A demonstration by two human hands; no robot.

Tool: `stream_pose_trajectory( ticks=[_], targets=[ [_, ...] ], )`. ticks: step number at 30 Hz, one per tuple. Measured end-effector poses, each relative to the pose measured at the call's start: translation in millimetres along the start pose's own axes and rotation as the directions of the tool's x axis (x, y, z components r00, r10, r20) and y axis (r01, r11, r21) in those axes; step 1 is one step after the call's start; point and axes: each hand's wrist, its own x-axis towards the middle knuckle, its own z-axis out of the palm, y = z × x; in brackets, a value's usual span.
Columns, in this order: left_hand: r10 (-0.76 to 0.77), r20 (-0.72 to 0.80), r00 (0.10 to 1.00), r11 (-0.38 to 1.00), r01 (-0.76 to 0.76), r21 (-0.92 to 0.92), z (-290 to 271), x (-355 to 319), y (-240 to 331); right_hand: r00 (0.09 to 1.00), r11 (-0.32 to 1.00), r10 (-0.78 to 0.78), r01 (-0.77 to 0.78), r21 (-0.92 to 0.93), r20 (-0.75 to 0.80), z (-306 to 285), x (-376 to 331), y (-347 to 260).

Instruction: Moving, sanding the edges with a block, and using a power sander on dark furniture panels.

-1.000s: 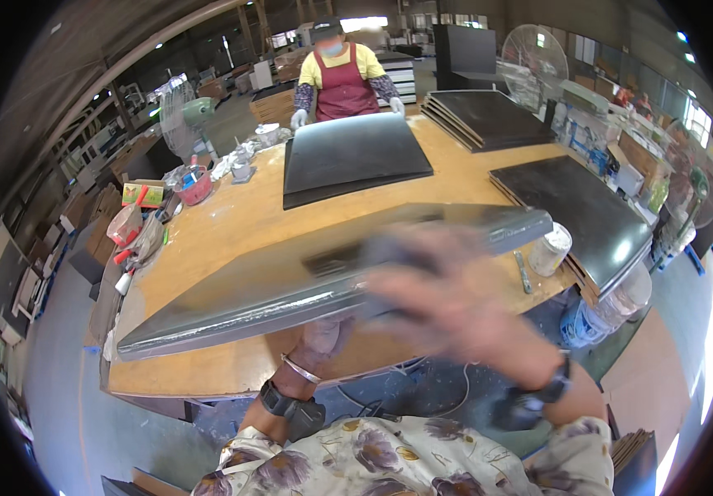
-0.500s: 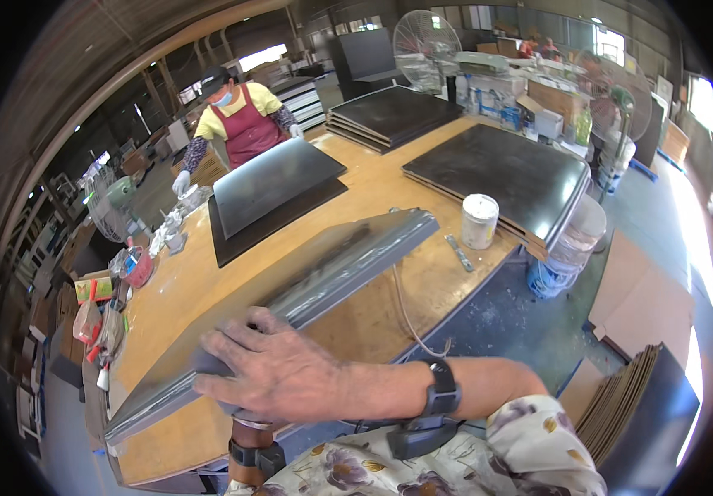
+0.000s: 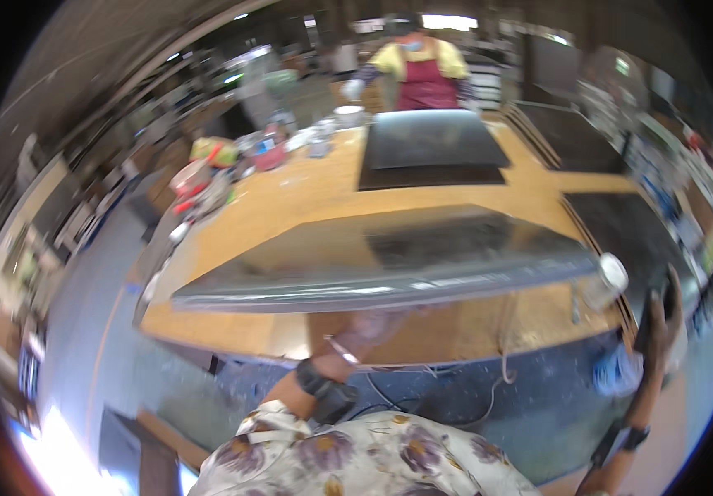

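A dark, glossy panel (image 3: 323, 256) with a thick grey front edge stretches across the near part of the wooden table. My left hand (image 3: 377, 326) reaches to the panel's underside near its middle; motion blur and the panel obscure its fingers. Off the panel's right end, my right hand (image 3: 663, 326) is raised with its fingers around a dark block (image 3: 645, 324). A white tub (image 3: 605, 283) stands just left of that hand, by a stack of dark panels (image 3: 621, 219).
Two dark boards (image 3: 435, 140) lie at the table's far side, where a co-worker (image 3: 424, 70) in a red apron stands. Another panel stack (image 3: 567, 136) sits far right. Pots and bags (image 3: 199, 178) crowd the left edge. A pale hose (image 3: 505, 351) hangs down in front.
My view has swung left. My right hand has left the panel's edge and moved far right with the dark block. My left hand, formerly mostly hidden, now shows beneath the panel.
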Motion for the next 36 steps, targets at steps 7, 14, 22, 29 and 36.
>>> stream_pose_trajectory(
  ticks=[7,14,22,29,36],
  targets=[
    [-0.011,-0.004,1.000,0.986,0.010,-0.165,-10,-43,-12,0.964,0.971,0.024,-0.085,0.225,0.263,56,-19,-36],
    [-0.087,-0.196,0.977,0.967,0.035,-0.253,-28,-81,-25,0.919,0.987,-0.075,0.012,0.161,0.387,82,-51,-40],
    [-0.194,-0.234,0.953,0.943,0.115,-0.314,-20,-91,-28,0.890,0.976,-0.043,-0.060,0.212,0.453,90,-67,-41],
    [-0.188,-0.309,0.932,0.981,0.165,-0.099,-20,-68,-36,0.926,0.969,-0.184,0.114,0.221,0.331,77,-33,-13],
    [-0.040,-0.027,0.999,0.787,0.015,-0.616,-24,-13,-27,0.748,0.833,-0.365,0.528,-0.164,0.554,110,-44,-110]
  ],
)
